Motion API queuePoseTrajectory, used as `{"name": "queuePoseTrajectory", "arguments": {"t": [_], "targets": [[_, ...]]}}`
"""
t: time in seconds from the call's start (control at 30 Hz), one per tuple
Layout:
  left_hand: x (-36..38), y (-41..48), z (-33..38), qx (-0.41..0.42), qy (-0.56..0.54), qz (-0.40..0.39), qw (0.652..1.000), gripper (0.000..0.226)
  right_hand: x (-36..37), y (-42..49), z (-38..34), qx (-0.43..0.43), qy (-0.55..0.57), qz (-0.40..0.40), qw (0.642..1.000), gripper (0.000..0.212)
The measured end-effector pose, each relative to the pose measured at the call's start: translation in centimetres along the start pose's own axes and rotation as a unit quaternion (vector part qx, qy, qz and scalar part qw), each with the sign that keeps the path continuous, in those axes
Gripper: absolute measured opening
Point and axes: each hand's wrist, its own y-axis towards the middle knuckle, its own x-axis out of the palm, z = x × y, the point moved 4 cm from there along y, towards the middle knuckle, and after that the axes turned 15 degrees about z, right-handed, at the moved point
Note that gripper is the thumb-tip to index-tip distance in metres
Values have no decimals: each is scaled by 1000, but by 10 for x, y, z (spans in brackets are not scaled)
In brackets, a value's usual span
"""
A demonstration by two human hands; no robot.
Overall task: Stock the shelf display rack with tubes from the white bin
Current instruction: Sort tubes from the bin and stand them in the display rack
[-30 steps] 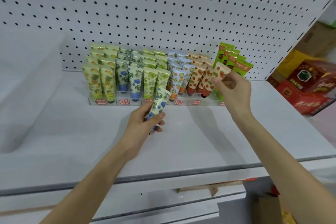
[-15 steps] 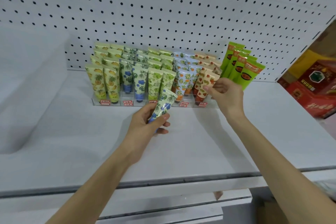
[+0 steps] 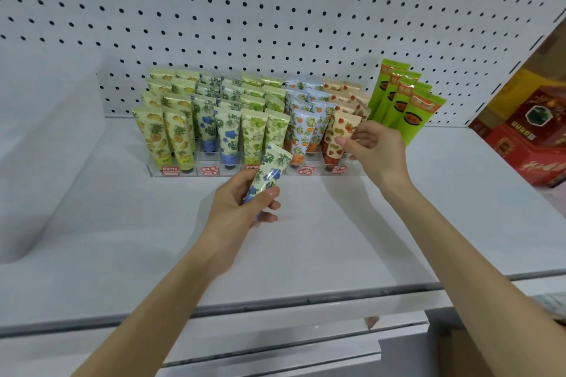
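The right hand (image 3: pixel 376 147) has brought its strawberry-print tube (image 3: pixel 337 135) down from the tilted hold of a second ago. The tube now stands cap-down at the near end of the rightmost lane of the clear display rack (image 3: pixel 352 173), in line with the tubes behind it. Thumb and fingertips still pinch its upper edge, so it looks placed but not yet let go. The left hand (image 3: pixel 239 211) has barely moved. It waits just in front of the rack, over the white shelf (image 3: pixel 337 239), with fingers and thumb wrapped round a blue-flower tube (image 3: pixel 271 174) whose crimped end points towards the middle lanes. To me this means one more slot is filled, and the blue-flower tube probably goes next, into the blue-flower lane left of centre. The large pale shape at the far left looks like the white bin (image 3: pixel 46 147), though it is too blurred to be sure. Tall green tubes (image 3: pixel 407 110) stand just right of the rack, against the pegboard (image 3: pixel 275 9).
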Motion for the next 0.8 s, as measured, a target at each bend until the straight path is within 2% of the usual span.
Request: {"name": "queuePoseTrajectory", "arguments": {"t": [0.5, 0.7, 0.8], "targets": [[0, -2, 0, -3, -5, 3, 1000, 30, -6, -5, -2, 8, 4, -15, 1000, 16], [1, -4, 2, -5, -5, -7, 1000, 32, -30, -19, -19, 54, 52, 79, 994, 20], [0, -8, 2, 0, -7, -25, 1000, 25, -29, -36, -42, 41, 72, 28, 996, 5]]}}
